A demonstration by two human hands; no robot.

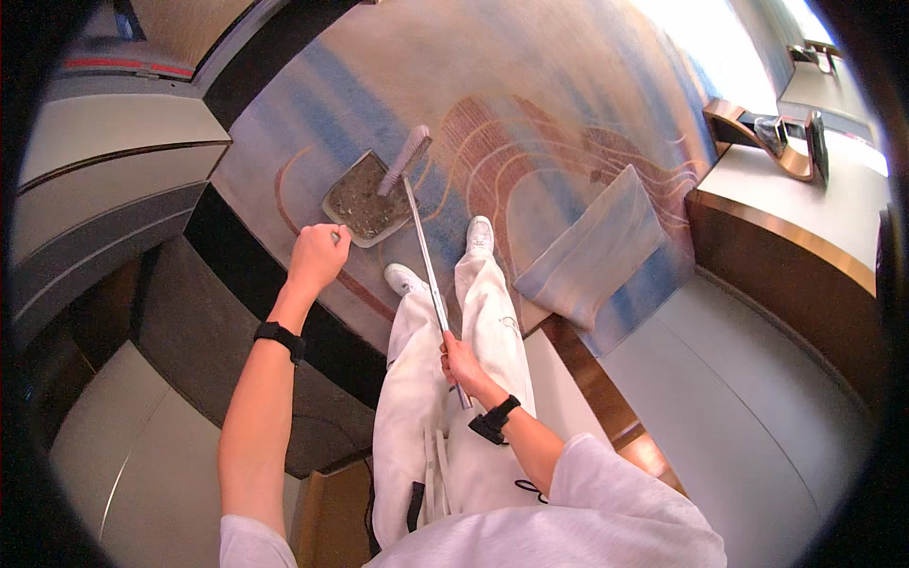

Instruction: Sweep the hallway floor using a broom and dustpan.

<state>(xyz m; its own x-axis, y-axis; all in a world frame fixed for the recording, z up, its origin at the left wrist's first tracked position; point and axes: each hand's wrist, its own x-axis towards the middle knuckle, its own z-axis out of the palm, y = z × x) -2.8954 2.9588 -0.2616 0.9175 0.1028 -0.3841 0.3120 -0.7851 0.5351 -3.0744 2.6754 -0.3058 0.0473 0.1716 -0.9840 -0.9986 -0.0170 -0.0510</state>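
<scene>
My right hand (461,363) is closed around the metal handle (428,266) of a broom, near the handle's upper end. The broom's pale purple bristle head (405,160) lies over the right side of a dustpan (358,200) that holds grey dust and debris. My left hand (319,255) is curled in a fist just below the dustpan's near left edge; a small bit of something grey shows between thumb and fingers, perhaps the dustpan's handle, seen end-on. The patterned carpet (554,64) lies under the dustpan.
A carpet flap (589,248) is folded over at the right, beside grey floor panels (717,383). A white-topped counter with a brown side (788,248) carries a curved wood-look stand (760,142). Light drawer fronts (121,163) stand at the left. My white shoes are on the carpet.
</scene>
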